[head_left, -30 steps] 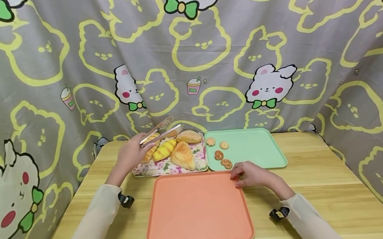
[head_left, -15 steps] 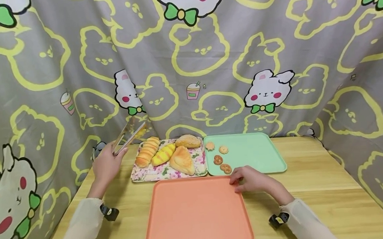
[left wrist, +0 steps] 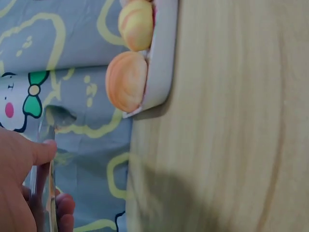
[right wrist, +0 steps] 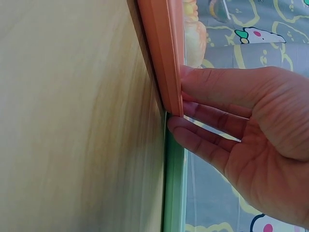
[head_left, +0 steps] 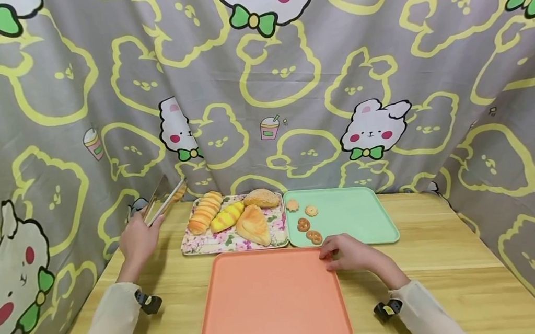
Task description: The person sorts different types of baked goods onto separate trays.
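My left hand point(head_left: 138, 240) grips metal tongs point(head_left: 167, 202), held up left of the floral tray point(head_left: 205, 247). No food is plainly visible between their arms. On that tray lie a striped bread roll point(head_left: 205, 213), a yellow striped bread point(head_left: 227, 216), a triangular pastry point(head_left: 253, 227) and a sesame bun point(head_left: 261, 199). In the left wrist view the striped roll point(left wrist: 126, 82) sits at the tray's end, apart from the tongs. With thumb and fingers my right hand point(head_left: 352, 252) holds the far right corner of the orange tray point(head_left: 273, 303), which carries nothing.
A green tray point(head_left: 347, 216) stands against the floral one, behind the orange tray. It bears two pretzels point(head_left: 303, 224) and two small cookies point(head_left: 311, 211) along its left side. A patterned curtain point(head_left: 289, 81) hangs close behind the wooden table point(head_left: 444, 258).
My left hand has drawn the tongs back leftward and down, from above the breads to beside the floral tray. The right hand stays on the orange tray's corner. The head view has shifted slightly.
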{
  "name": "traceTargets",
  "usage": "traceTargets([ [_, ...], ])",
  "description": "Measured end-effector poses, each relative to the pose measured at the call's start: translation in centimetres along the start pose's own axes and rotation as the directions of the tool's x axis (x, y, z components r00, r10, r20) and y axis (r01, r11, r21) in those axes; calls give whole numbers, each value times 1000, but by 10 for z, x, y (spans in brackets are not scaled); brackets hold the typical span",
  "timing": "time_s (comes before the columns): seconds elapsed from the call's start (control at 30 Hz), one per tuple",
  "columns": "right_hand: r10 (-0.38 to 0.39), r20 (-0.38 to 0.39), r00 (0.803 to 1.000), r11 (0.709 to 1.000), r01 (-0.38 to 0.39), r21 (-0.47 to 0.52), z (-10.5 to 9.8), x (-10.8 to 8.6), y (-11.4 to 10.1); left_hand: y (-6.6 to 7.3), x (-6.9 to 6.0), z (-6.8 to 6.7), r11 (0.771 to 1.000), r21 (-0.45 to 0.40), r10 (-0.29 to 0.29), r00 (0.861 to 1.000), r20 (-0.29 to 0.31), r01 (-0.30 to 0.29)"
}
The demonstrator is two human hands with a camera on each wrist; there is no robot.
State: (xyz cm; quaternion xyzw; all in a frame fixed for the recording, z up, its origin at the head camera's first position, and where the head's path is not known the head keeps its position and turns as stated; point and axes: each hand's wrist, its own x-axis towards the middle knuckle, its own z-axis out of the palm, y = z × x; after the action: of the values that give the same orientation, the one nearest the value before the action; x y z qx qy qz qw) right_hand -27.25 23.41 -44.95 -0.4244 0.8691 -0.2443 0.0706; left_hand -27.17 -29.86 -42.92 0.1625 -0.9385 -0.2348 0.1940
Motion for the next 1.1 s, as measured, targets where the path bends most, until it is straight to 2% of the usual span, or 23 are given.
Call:
traceTargets([
  [0.17, 1, -8, 1000, 1000, -2, -11, -1, 1, -1, -7, -2, 6, 998, 50, -29, 999, 30, 28],
  [0.47, 11, 2, 1000, 1000, -11, 10, 8, -2, -1, -19, -11, 14, 989, 143, -52, 988, 148, 31],
  [0.8, 29, -9, 1000, 1000, -29, -11, 7, -3, 0, -15, -13, 18, 987, 155, -81, 958, 274, 40],
  [1.1, 28, 4, 1000, 1000, -28, -7, 2, -1, -3, -13, -13, 19, 986, 160, -98, 947, 306, 50],
])
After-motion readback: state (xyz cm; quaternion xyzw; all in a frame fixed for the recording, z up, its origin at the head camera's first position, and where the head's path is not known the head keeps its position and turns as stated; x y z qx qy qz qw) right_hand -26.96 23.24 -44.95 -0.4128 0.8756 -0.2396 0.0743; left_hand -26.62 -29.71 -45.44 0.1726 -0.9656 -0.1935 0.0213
